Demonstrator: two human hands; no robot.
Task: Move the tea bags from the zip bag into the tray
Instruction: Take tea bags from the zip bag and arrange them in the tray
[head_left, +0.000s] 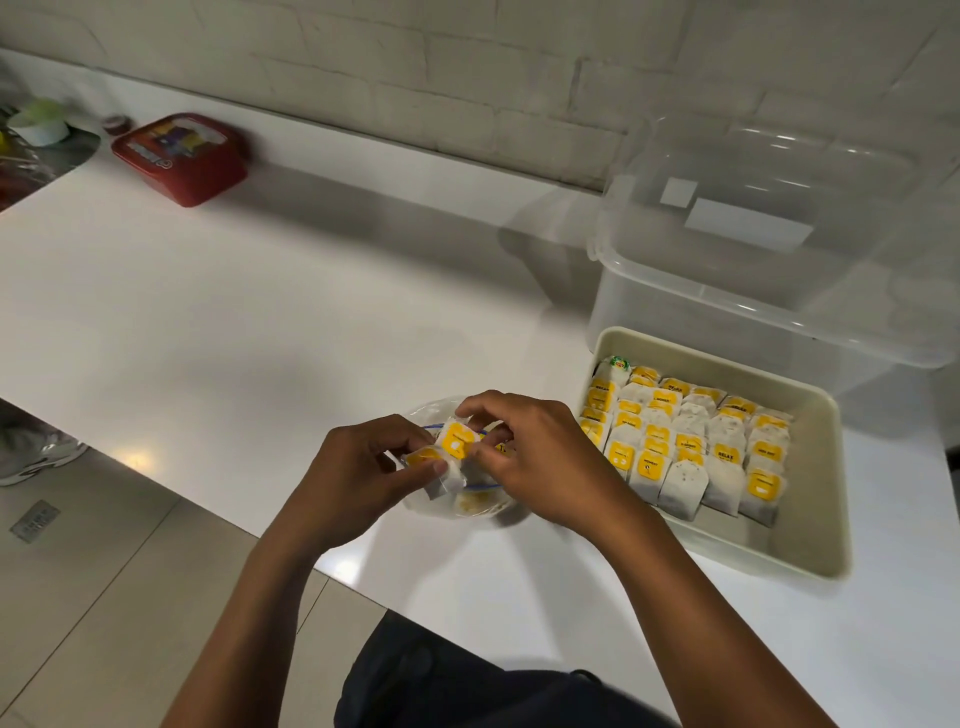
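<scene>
Surface: white glossy countertop (260, 312) before a pale painted brick wall (415, 62); tiled floor below its near edge.
Zip bag: clear plastic zip bag with a blue seal line (467, 506), lying on the countertop under both hands, a few tea bags still inside.
Held tea bags: small cluster of white paper tea bags with yellow square tags (453, 447), lifted just above the zip bag.
Left hand (358, 478): fingers curled, thumb and fingertips pinching the cluster's left side.
Right hand (540, 457): fingers curled, pinching the cluster's right side.
Tray: cream rectangular tray (810, 530), right of the zip bag, holding overlapping rows of yellow-tagged tea bags (685, 447).
Behind tray: clear lidded plastic storage box (769, 249).
Far left: red tin (182, 158).
</scene>
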